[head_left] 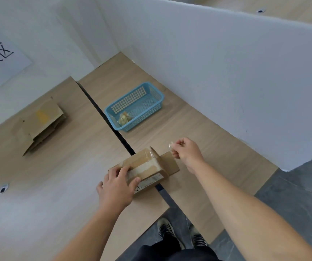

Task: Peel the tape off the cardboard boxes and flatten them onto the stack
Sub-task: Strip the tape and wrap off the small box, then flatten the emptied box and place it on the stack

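1. Cardboard box [147, 166] lies across the dark gap [104, 117] between the left table [57, 176] and the right table [217, 157], near their front edges, with one flap [170, 162] flat on the right table.
2. The left hand [116, 187] grips the box's near end, fingers curled over the top and thumb on the side.
3. A pale tape strip [142, 167] runs along the top of the box.
4. The right hand [186, 150] is raised just past the far end, pinching a small tape piece [170, 145]; whether it still joins the box I cannot tell.
5. A blue basket [157, 91] sits farther back on the right table, near the gap, holding a crumpled wad [124, 118].
6. The flattened stack [42, 123] lies towards the back edge of the left table.
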